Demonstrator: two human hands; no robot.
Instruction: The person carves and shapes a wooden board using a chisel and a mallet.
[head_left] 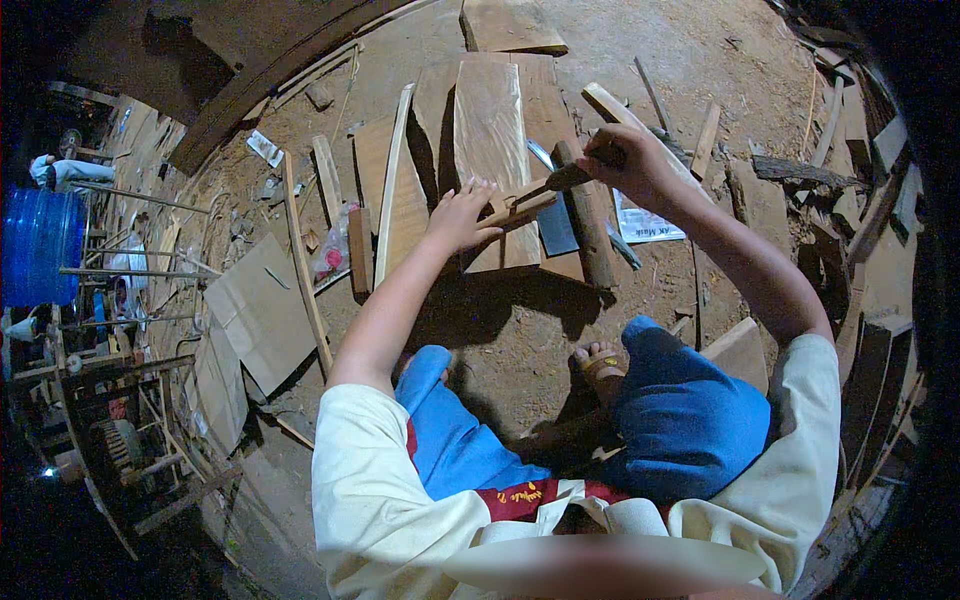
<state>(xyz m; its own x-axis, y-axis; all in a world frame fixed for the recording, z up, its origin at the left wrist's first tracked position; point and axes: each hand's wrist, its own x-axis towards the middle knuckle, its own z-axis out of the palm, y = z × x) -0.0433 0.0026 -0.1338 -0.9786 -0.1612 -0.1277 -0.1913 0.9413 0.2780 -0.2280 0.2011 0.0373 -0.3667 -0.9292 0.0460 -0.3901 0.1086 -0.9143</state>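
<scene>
Though near plank (490,120) edges, hands (462,214) (632,164) apart

Wide plank (488,115) lay ahead of the person, wood strip (527,207) over it. Newspaper (642,225) was right (log (587,235) between it and the plank). Plastic bag (333,252) sat left, cardboard sheet (265,318) further left, jug (40,245) beyond that.

Tan stick (526,208), pale streaked board (489,130), blue trousers (690,425)

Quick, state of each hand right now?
Left hand: fingers spread at the narrow wooden piece; grip cannot be told.
Right hand: closed, holding a dark tool.
</scene>
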